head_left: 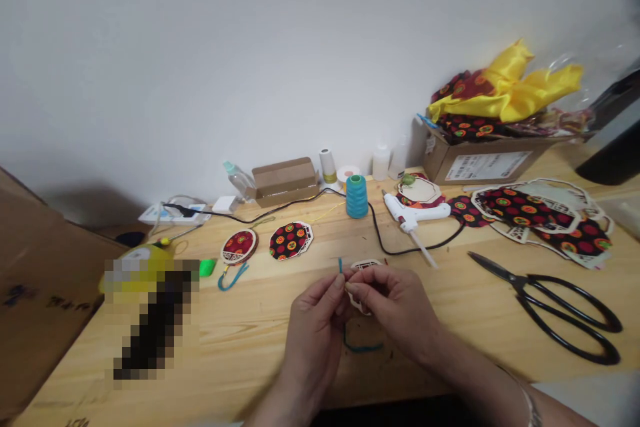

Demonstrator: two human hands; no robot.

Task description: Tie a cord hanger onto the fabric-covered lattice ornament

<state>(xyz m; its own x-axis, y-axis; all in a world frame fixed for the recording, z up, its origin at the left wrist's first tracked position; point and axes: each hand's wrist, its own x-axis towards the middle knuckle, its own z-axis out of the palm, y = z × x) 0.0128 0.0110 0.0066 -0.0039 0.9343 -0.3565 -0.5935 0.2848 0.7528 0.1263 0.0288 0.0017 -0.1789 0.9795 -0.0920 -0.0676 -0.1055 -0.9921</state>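
Note:
My left hand (pixel 317 320) is closed in a pinch on a thin teal cord (pixel 363 348). One end of the cord stands up above the fingertips, and the rest hangs down and curls toward the right. Close against it, my right hand (pixel 400 303) is also pinched shut, thumb and forefinger meeting the left fingertips. What the right fingers grip is too small to make out. A pale cut-out wooden frame piece (pixel 366 264) shows behind and below the right fingers, mostly covered by them.
Black-handled scissors (pixel 520 283) lie at right. Behind stand a white glue gun (pixel 413 212) with its black cable and a teal thread spool (pixel 357 197). Finished-looking patterned pieces (pixel 291 241) lie left of centre. A cardboard box (pixel 443 159) of fabric stands at back right.

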